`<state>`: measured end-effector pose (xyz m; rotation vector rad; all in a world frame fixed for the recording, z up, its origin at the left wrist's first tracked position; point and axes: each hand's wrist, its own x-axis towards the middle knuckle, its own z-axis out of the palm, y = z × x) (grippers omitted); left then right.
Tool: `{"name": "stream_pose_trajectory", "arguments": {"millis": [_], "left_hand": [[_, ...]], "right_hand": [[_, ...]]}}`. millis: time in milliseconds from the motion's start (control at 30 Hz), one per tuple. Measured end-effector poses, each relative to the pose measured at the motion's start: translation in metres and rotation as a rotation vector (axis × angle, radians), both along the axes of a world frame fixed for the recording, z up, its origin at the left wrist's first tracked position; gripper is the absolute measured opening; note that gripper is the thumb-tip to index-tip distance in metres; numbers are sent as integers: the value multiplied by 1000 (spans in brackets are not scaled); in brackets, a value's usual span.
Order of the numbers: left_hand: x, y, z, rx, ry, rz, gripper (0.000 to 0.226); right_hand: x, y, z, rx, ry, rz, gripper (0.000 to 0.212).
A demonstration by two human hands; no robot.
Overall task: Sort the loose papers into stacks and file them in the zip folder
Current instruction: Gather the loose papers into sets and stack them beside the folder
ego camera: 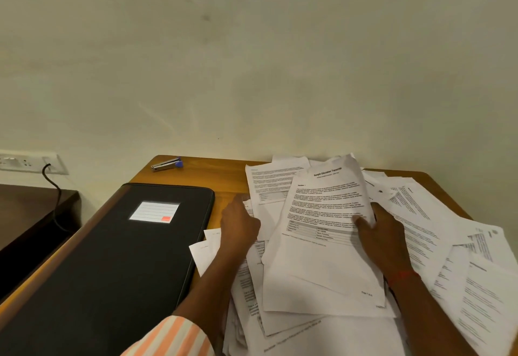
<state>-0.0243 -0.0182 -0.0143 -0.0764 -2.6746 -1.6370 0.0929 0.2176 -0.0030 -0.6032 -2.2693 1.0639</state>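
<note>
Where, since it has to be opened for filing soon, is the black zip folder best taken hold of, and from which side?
Probably its far right corner, coming from the right. The zip folder lies flat and closed on the desk; bare wood shows beside that rounded corner, while loose sheets crowd its right edge nearer the person.

We see a black rectangular zip folder (pixel 117 266) lying flat and closed on the left of the wooden table (pixel 221 176), its white lined label (pixel 154 212) with a red corner patch facing up. Just to its right, loose white printed paper sheets (pixel 448 243) sprawl in an overlapping, unsorted heap, with some corners reaching the folder's edge. One titled sheet (pixel 322 243) of text with a small table is tilted up off the heap, pinched at its right edge by the right hand (pixel 384 240).
</note>
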Motion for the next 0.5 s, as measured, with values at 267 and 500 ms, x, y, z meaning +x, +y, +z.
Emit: {"name": "stream_pose_trajectory", "arguments": {"millis": [267, 500], "left_hand": [[-1, -6, 15, 380, -209, 24, 28], [10, -2, 19, 287, -173, -195, 35]], "right_hand": [[-2, 1, 1, -67, 78, -28, 21], [-2, 1, 0, -304, 201, -1, 25]]}}
